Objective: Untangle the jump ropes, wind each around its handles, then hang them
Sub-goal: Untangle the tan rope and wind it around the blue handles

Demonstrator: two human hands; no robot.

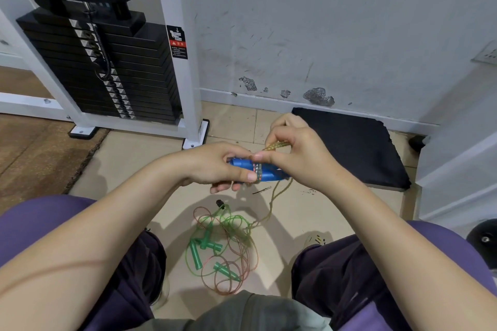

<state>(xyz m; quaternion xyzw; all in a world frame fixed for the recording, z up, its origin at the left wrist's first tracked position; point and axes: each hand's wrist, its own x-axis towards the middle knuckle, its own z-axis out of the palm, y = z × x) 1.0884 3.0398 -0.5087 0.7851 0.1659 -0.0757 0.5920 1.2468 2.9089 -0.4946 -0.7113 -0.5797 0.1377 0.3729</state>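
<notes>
Our left hand grips the blue handles; right hand fingers pinch the gold rope onto them. Green ropes tangled on floor between knees. Weight stack, black mat beyond.

**One head-worn camera, looking down**

The single wide-angle view is sitting on the person's head, facing forward and steeply down. It is looking close over both forearms, which are entering from the lower corners, past the knees to the floor at mid-frame. The wall is filling the upper right, bending with the lens.
</notes>
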